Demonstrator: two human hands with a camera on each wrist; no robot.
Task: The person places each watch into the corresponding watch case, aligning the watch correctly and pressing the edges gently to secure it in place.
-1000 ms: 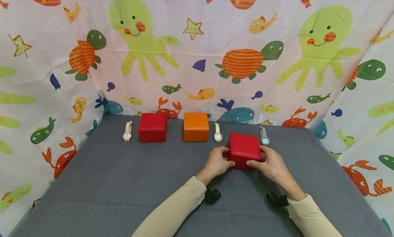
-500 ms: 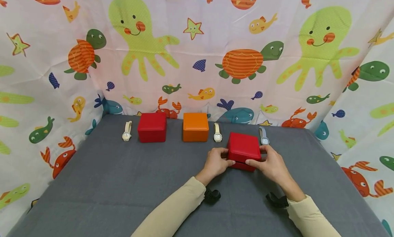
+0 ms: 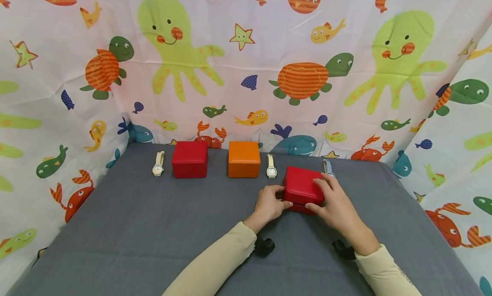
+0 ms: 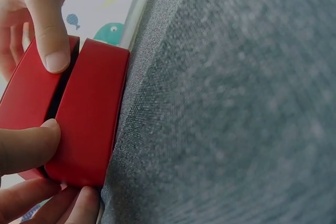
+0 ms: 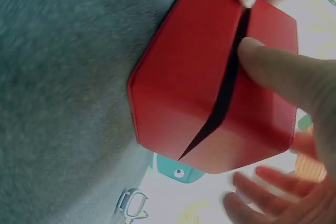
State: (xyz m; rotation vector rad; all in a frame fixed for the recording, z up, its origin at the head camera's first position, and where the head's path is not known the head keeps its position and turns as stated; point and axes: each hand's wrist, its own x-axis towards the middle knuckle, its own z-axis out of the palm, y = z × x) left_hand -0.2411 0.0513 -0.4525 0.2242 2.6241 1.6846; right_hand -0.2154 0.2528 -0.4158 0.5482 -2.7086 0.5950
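A red hinged box (image 3: 301,183) sits on the grey cloth, right of the middle. Along its front a dark gap shows between the lid (image 5: 273,30) and the base (image 5: 184,61). My left hand (image 3: 268,204) grips the box's left side, its thumb (image 4: 31,148) by the gap and its fingers (image 4: 31,198) round the side. The thumb (image 5: 278,66) of my right hand (image 3: 342,208) presses the lid's front edge near the gap. The other fingers of that hand are spread beside the lid's right side, apart from it in the right wrist view. The box's inside is hidden.
Behind the right hand lies a watch with a blue strap (image 3: 327,166), partly covered. A cream-strapped watch (image 3: 271,167) lies between it and an orange box (image 3: 244,159). Further left are another red box (image 3: 189,159) and another watch (image 3: 158,163). A patterned curtain (image 3: 246,95) hangs behind.
The front gap under the lid has opened slightly. My right hand's fingers have come off the box's right side and shifted up towards the lid. The left hand stays in place.
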